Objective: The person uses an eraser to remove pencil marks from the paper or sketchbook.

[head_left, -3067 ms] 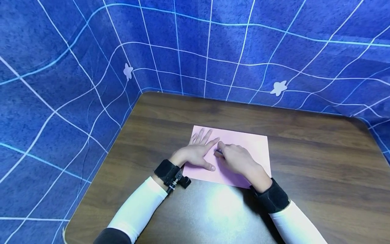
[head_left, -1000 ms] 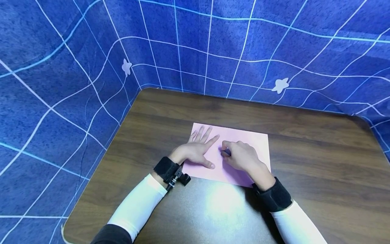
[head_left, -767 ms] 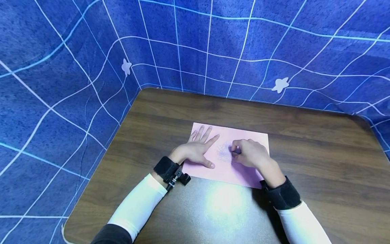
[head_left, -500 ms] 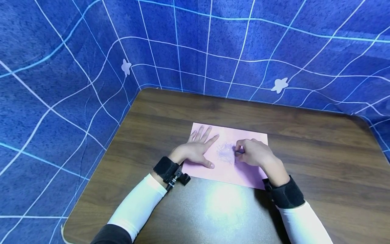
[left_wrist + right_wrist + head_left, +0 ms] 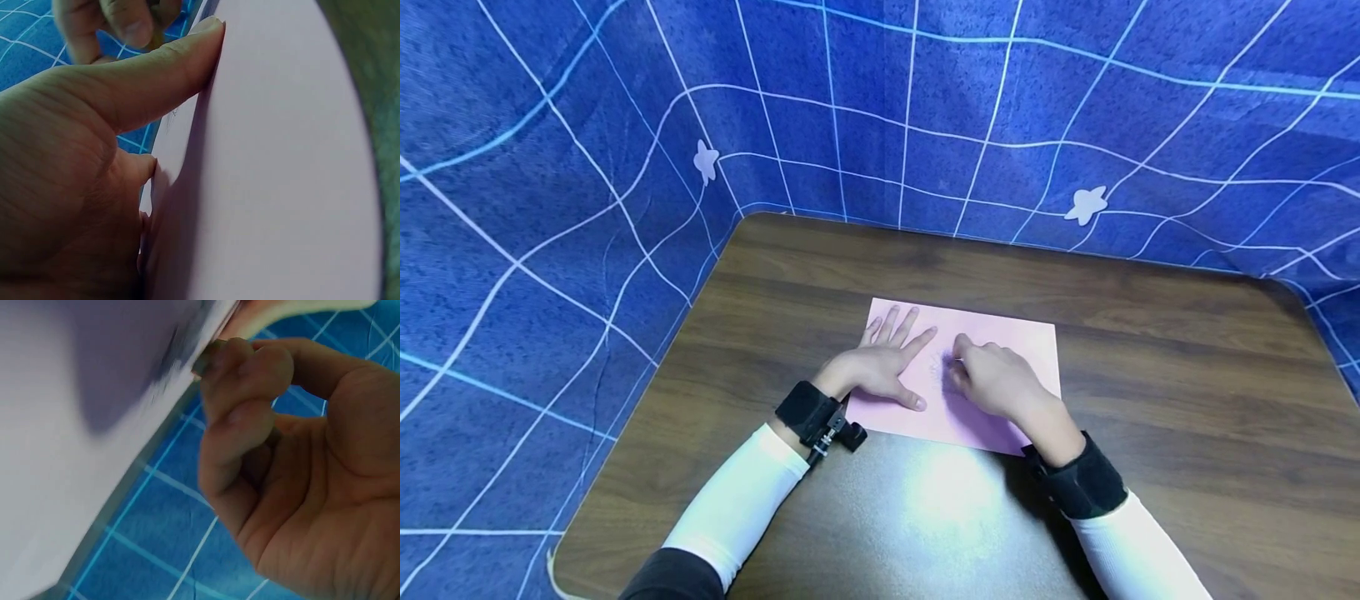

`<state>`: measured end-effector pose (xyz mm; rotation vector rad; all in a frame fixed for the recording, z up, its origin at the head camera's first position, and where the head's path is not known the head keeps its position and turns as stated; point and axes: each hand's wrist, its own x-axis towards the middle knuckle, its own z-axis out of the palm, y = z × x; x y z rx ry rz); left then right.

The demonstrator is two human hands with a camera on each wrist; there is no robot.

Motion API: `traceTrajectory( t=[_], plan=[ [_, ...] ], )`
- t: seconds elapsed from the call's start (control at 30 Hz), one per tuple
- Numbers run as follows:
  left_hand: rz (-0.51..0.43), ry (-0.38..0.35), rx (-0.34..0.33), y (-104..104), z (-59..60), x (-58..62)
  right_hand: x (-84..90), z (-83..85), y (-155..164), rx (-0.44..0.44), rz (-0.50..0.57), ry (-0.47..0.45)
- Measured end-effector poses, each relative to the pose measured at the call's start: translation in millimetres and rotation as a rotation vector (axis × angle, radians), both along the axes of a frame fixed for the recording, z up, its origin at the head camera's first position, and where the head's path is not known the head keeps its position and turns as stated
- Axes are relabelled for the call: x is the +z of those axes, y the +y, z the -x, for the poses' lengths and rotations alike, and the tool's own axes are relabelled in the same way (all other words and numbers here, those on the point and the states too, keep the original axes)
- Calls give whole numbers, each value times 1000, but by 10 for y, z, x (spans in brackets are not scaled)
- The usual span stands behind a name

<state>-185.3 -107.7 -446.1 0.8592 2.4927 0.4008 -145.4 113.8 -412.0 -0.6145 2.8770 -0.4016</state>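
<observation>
A pink sheet of paper point(image 5: 925, 422) lies on the wooden table. My left hand point(image 5: 880, 367) rests on its left part with the fingers spread and straight; in the left wrist view the left thumb point(image 5: 162, 75) presses the paper. Over the middle of the sheet, my right hand point(image 5: 1000, 379) pinches a small dark stub point(image 5: 201, 365) between curled fingertips, its end against the paper. Most of the stub is hidden by the fingers, so its kind is hard to tell. Faint dark scribbled lines point(image 5: 936, 367) show on the paper just left of the right hand.
The brown wooden table point(image 5: 805, 267) extends around the sheet, with a bright glare in front of it. A blue curtain point(image 5: 880, 100) with white grid lines and star shapes point(image 5: 1086, 205) hangs behind and to the left. Both wrists wear black straps point(image 5: 1078, 479).
My right hand moved right across the paper, uncovering a scribbled patch, then came back left over it. The left hand stays in place on the sheet.
</observation>
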Motion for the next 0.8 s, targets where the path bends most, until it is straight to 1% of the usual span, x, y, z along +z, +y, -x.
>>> traceTrajectory(
  t=[0.07, 0.13, 0.23, 0.43, 0.63, 0.8],
  plan=[
    [3, 4, -2, -5, 1, 5, -29, -17, -73, 48, 36, 31],
    [4, 3, -2, -8, 4, 9, -54, -29, -123, 77, 45, 55],
    [6, 1, -1, -9, 11, 7, -72, -28, -150, 80, 35, 61],
    [17, -6, 3, -1, 19, -10, -91, 5, -116, 22, 52, -10],
    [1, -18, 6, 2, 5, 6, -82, 24, -52, -42, 82, -92],
    [5, -19, 16, -1, 4, 9, -51, 54, 87, -67, 59, -123]
  ],
)
